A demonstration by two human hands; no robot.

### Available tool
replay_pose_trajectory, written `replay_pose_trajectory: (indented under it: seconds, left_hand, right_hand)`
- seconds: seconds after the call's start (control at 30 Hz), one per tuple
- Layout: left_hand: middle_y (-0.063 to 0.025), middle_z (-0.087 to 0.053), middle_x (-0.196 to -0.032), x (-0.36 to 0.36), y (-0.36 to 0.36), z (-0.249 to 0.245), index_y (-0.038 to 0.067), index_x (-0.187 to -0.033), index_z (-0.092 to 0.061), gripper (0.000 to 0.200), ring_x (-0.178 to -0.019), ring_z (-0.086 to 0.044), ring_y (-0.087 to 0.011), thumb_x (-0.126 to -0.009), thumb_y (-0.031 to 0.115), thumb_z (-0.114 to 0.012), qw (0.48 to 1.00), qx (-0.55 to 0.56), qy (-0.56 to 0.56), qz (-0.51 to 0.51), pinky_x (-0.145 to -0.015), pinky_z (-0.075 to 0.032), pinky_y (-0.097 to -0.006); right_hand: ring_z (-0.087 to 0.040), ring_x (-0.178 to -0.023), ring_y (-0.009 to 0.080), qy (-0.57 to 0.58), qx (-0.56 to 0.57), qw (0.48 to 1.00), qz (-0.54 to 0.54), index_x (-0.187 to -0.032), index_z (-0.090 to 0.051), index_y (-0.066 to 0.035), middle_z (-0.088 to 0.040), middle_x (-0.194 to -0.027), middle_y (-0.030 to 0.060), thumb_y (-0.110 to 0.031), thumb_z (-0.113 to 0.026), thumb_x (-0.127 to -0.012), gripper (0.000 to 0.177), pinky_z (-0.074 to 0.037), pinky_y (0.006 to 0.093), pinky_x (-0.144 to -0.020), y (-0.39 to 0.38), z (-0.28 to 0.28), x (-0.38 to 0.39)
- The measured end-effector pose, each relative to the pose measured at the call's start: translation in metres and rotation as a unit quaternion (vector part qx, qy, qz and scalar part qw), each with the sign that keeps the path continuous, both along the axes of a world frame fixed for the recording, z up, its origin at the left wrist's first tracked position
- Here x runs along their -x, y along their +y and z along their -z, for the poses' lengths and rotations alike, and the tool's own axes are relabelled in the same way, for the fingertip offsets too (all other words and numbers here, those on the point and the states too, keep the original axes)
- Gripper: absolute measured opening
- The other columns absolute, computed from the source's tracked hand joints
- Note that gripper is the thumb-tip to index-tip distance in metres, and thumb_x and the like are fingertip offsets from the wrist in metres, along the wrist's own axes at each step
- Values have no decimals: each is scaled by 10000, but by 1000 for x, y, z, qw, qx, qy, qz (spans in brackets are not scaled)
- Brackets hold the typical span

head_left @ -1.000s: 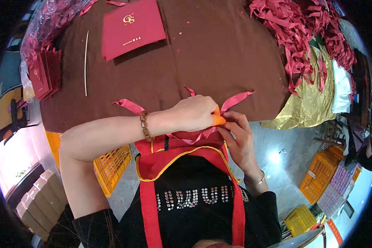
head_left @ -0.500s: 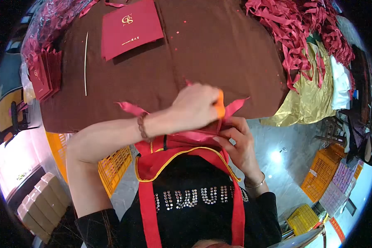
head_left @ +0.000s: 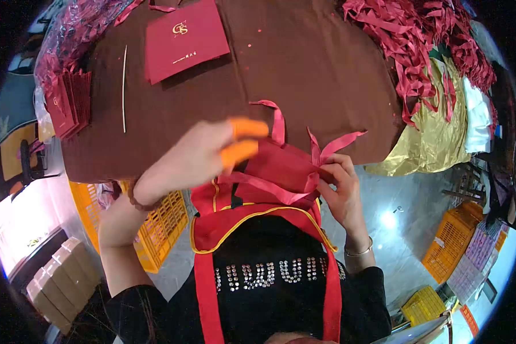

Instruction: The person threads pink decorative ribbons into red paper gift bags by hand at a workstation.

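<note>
A dark red paper bag (head_left: 284, 165) with pink-red ribbon lies at the table's near edge, against the red apron (head_left: 212, 235). My right hand (head_left: 339, 186) pinches the ribbon (head_left: 341, 140) at the bag's right corner; its fingertips are partly hidden. A second ribbon end (head_left: 278, 123) stands up from the bag's far edge, and a loop droops across its near side. Left of the bag hovers my left hand (head_left: 203, 152), blurred, with orange covers on two fingers. Those fingers are stretched out and apart, with nothing visible between them.
On the brown-covered table (head_left: 315, 69) lie a flat red bag (head_left: 189, 43) with gold lettering and a thin pale stick (head_left: 124, 89). Folded bags (head_left: 69, 106) stand at the left edge. Ribbons (head_left: 398, 51) heap at the right. Orange crates (head_left: 163, 229) sit below.
My left hand has moved left, off the ribbon and away from my right hand, its fingers opening. The bag and its ribbon ends are now more exposed. My right hand stays at the corner.
</note>
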State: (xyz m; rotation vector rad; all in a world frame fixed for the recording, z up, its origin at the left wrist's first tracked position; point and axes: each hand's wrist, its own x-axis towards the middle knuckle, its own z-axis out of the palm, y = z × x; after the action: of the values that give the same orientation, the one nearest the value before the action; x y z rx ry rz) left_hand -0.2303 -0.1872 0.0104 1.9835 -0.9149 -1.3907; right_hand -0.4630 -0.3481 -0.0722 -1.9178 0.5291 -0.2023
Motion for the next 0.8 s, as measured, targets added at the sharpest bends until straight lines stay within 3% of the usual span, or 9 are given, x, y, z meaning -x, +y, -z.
replay_pose_trajectory:
  seconds: [0.03, 0.07, 0.13, 0.33, 0.4, 0.47, 0.57, 0.73, 0.8]
  left_hand:
    - [-82, -620, -765, 6, 9, -1, 115, -1271, -509, 370, -633, -556, -88, -914, 207, -542, 998, -18, 50, 24, -561, -450, -262]
    - [-102, -617, -731, 13, 15, 3, 128, -1342, -427, 458, -625, -586, -156, -915, 247, -545, 995, -7, -12, 97, -573, -460, -306]
    - [-115, -623, -746, 24, 29, 23, 136, -1393, -341, 526, -639, -602, -205, -921, 263, -536, 992, -1, 7, 124, -589, -462, -331]
    - [-128, -635, -750, 49, 53, 57, 88, -1227, -462, 371, -634, -611, -259, -900, 231, -564, 998, 58, 24, 1, -582, -475, -359]
    - [-137, -634, -759, 59, 58, 68, 94, -1164, -511, 349, -675, -616, -302, -854, 219, -610, 965, 96, -236, 70, -586, -480, -384]
    - [-136, -627, -753, 63, 61, 72, 102, -1050, -579, 267, -702, -608, -324, -815, 215, -640, 957, 98, -268, 57, -596, -477, -395]
    - [-91, -590, -694, 60, 64, 74, 86, -893, -646, 163, -632, -576, -291, -760, 173, -686, 923, 245, -298, 7, -577, -457, -366]
    - [-58, -528, -674, 52, 71, 62, 90, -915, -654, 189, -624, -538, -255, -733, 131, -688, 900, 236, -365, -27, -568, -432, -368]
    - [-73, -576, -818, 52, 70, 55, 85, -950, -653, 256, -740, -564, -257, -704, 139, -698, 869, 211, -448, 23, -645, -445, -362]
  right_hand:
    - [-575, -803, 143, 0, -1, 1000, 0, -926, -577, 36, -497, -1061, 86, 40, -642, -751, 187, -476, 252, -637, 0, -1, -2]
    - [-563, -800, 131, -1, -10, 1000, 11, -920, -579, 33, -495, -1056, 78, 34, -647, -748, 184, -463, 241, -635, 0, -4, -6]
    - [-550, -797, 119, 0, -16, 1000, 17, -913, -582, 30, -493, -1051, 70, 27, -651, -745, 182, -449, 229, -632, -2, -7, -11]
    - [-523, -822, 100, 20, -38, 999, 18, -906, -593, 16, -484, -1037, 54, -5, -650, -755, 163, -422, 212, -659, 1, -5, -18]
    - [-524, -826, 108, 24, -28, 999, 11, -911, -587, 17, -483, -1041, 55, -6, -642, -766, 156, -428, 214, -650, 4, -4, -18]
    - [-530, -825, 119, 17, -23, 1000, -4, -927, -582, 15, -487, -1043, 61, -9, -640, -773, 167, -438, 223, -648, 8, 2, -16]
    - [-543, -822, 135, 23, 15, 999, -17, -958, -573, 4, -505, -1039, 68, -19, -646, -781, 193, -457, 242, -648, 13, -5, -18]
    - [-563, -812, 148, 64, 75, 995, 6, -981, -572, -21, -556, -990, 80, -44, -686, -766, 244, -471, 261, -639, 19, -15, -23]
    - [-576, -811, 176, 40, 191, 980, -28, -975, -577, -33, -577, -958, 86, -53, -714, -733, 279, -466, 284, -654, 18, -13, -24]
